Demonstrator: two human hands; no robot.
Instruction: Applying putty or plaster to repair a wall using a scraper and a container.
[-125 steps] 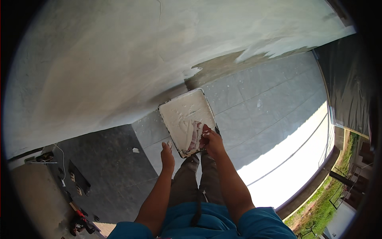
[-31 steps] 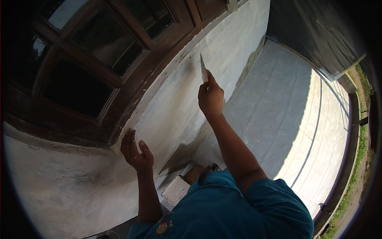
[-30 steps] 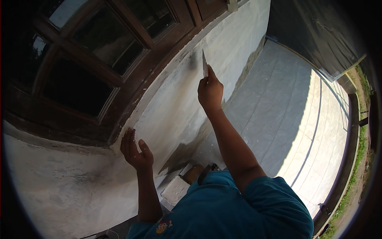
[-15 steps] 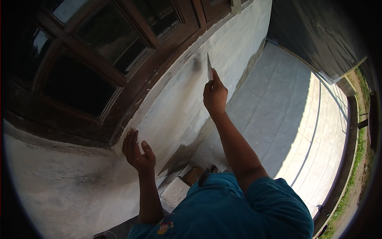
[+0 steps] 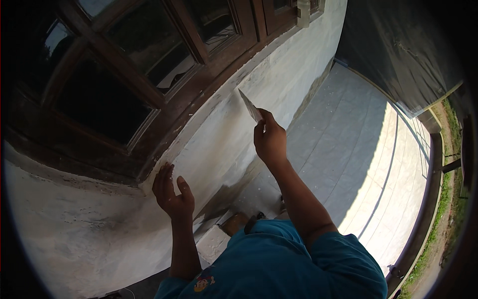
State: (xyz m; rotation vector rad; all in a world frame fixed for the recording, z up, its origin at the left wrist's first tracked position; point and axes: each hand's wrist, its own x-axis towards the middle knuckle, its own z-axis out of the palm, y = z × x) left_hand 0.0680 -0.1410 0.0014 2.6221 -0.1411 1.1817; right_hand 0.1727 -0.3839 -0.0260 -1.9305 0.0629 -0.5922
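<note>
My right hand [image 5: 270, 140] is closed around a putty knife [image 5: 250, 106], whose thin grey blade points up and left. The blade's tip is at the whitish plastered wall [image 5: 214, 134] just below the window ledge; I cannot tell whether it touches. Most of the handle is hidden in my fingers. Farther left, my left hand [image 5: 173, 192] is open, fingers stretched upward and thumb apart, by the wall's corner under the window. Its fingertips look dusted with white. A brown wooden window frame [image 5: 199, 92] with dark panes runs above both hands.
A pale tiled floor [image 5: 323, 144] lies to the right, partly sunlit. A dark sheet [image 5: 398, 55] hangs at the far right. Near my feet, below the wall, is a pale block [image 5: 213, 243]. A dark floor edge [image 5: 425, 214] borders grass.
My right hand has drawn down slightly, and the putty knife has tilted left, showing more of its blade face. The view has shifted a little. My left hand stays at the wall's corner.
</note>
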